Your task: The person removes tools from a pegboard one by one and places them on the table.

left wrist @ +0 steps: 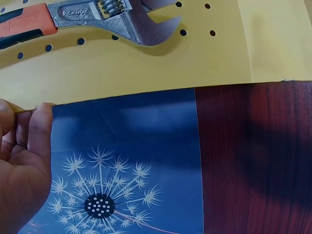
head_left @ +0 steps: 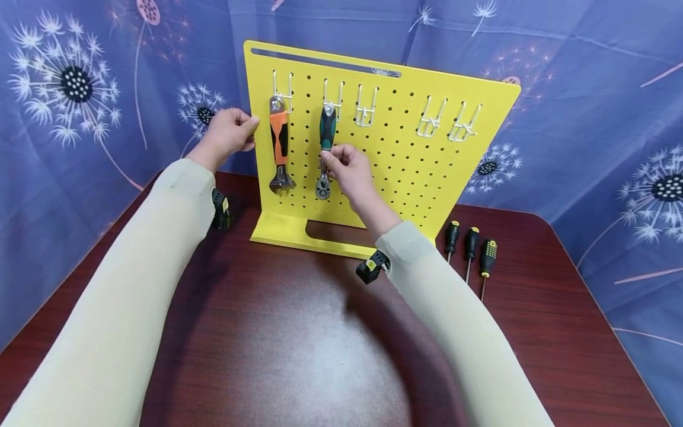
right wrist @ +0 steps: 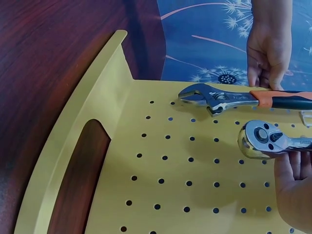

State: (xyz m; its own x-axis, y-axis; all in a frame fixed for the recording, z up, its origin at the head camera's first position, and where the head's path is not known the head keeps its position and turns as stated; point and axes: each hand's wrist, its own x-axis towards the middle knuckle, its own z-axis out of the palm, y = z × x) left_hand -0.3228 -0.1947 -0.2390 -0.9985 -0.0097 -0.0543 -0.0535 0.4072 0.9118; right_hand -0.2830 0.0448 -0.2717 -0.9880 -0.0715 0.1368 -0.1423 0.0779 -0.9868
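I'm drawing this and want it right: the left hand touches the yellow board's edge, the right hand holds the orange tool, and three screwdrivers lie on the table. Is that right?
One thing is wrong: the head view shows the right hand holding the green tool, while the orange tool hangs untouched beside it. The rest is right.

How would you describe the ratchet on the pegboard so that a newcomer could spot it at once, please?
Find the yellow pegboard standing on the dark red table. On its left half, the right hand holds the ratchet, just right of the orange-and-black wrench. Unlike that wrench, it has a green-and-black handle and a rounded head.
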